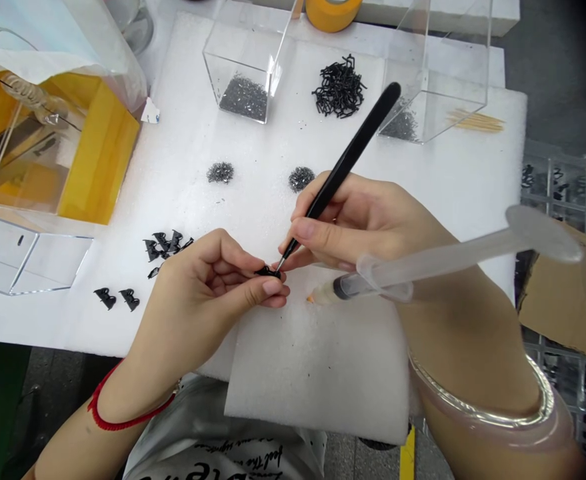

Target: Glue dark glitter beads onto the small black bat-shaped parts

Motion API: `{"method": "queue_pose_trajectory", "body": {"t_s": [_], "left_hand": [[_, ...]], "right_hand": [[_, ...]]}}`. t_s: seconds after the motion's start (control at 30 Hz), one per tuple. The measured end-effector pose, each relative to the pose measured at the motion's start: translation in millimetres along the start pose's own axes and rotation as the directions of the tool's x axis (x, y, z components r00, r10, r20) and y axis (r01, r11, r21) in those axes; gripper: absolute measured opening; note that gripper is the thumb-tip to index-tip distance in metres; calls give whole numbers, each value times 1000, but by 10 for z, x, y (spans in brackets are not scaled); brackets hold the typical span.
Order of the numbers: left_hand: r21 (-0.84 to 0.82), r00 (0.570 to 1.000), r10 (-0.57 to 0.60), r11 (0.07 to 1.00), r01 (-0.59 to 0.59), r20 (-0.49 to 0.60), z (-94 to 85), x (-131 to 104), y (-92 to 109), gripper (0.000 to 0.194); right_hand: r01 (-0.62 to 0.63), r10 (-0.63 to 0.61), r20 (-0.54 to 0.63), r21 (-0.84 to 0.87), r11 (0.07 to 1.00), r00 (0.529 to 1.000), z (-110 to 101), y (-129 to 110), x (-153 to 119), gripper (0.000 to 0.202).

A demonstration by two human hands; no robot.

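Between the thumb and fingers of my left hand (pixel 223 277) is a small black part (pixel 267 271). My right hand (pixel 343 220) grips black tweezers (pixel 355 150) like a pen, their metal tips at the right end of that part. Whether the tips hold anything is too small to tell. A clear plastic syringe (pixel 453 260) with an orange tip also lies along my right hand, pointing toward the foam; whether the fingers hold it is hidden. Left of my left hand lie several similar black parts (pixel 165 245) on the white foam sheet (pixel 253 207).
Beyond my hands are two small piles of tiny metal pieces (pixel 221 173), a heap of bent black pieces (pixel 340 88) and clear boxes (pixel 245 73). Toothpicks (pixel 477 121) and a roll of orange tape (pixel 333 13) lie farther back. A yellow-sided box (pixel 100 150) stands left; compartment trays (pixel 567 183) are right.
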State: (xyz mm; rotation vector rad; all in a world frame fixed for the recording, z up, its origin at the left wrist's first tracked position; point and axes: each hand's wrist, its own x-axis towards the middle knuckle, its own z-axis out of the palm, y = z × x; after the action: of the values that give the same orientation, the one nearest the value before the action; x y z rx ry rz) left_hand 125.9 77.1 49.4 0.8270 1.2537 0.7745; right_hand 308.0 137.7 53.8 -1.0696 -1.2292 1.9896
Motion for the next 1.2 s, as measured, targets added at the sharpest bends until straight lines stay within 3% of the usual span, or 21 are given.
{"method": "queue_pose_trajectory", "body": {"t_s": [0.47,0.73,1.2], "left_hand": [[10,1000,8,1000,-8,-12,6,2,-3,20],[8,1000,13,1000,-13,-2,5,-1,-8,19],[-19,999,39,999,-39,7,27,17,-22,22]], "right_hand": [[4,-3,6,-72,997,1000,-13,22,8,17],[-29,26,-47,-69,997,999,7,22,12,16],[-81,84,-66,43,996,994,24,14,21,23]]}}
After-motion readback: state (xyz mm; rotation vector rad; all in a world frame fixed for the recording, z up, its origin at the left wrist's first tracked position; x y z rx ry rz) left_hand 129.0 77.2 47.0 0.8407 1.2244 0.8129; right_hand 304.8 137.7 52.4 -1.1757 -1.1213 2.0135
